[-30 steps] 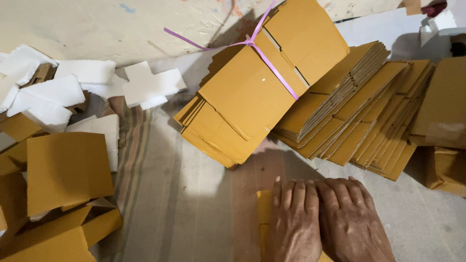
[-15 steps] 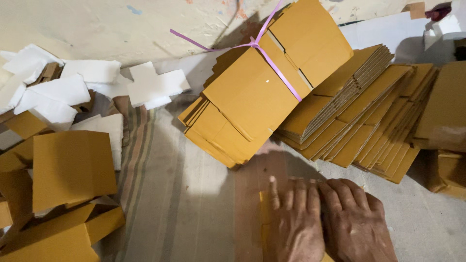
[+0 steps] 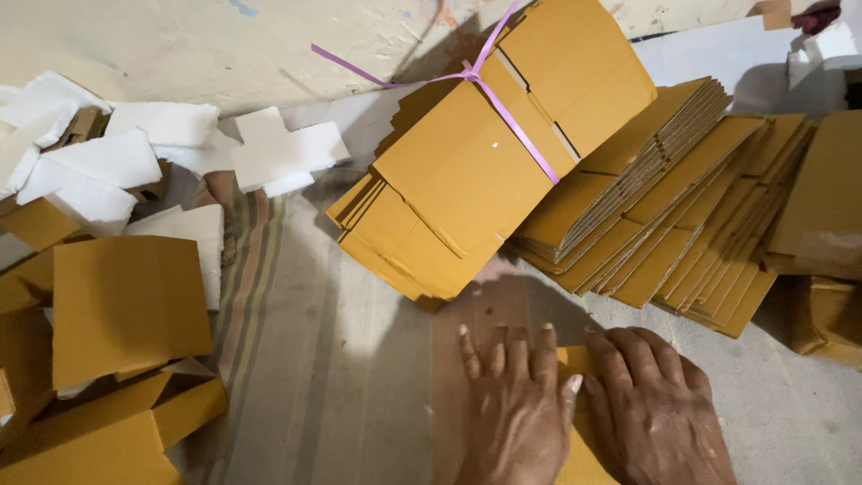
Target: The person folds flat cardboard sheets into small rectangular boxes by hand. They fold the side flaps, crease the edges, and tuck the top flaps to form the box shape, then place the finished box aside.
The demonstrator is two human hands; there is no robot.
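Hands: left hand (image 3: 516,413) and right hand (image 3: 660,418) lie flat, fingers spread, grasping nothing, pressing one yellow card sheet (image 3: 575,440) onto the floor (image 3: 359,359).
Change: both hands sit slightly higher and closer together than a second ago; the sheet stays pinned, so pressing continues.
Folded boxes: about two, near left (image 3: 121,314).
Tied bundle: one, pink ribbon (image 3: 489,171).
Loose stacks: roughly three, fanned right (image 3: 682,216).
White pieces: several, far left (image 3: 283,153).

Bundle of flattened tan cardboard cartons (image 3: 476,180) tied with purple ribbon (image 3: 507,121) at top centre, fanned loose flat cartons (image 3: 682,224) leaned beside it at right, folded tan boxes (image 3: 126,314) piled at left, white cardboard pieces (image 3: 135,162) heaped behind them
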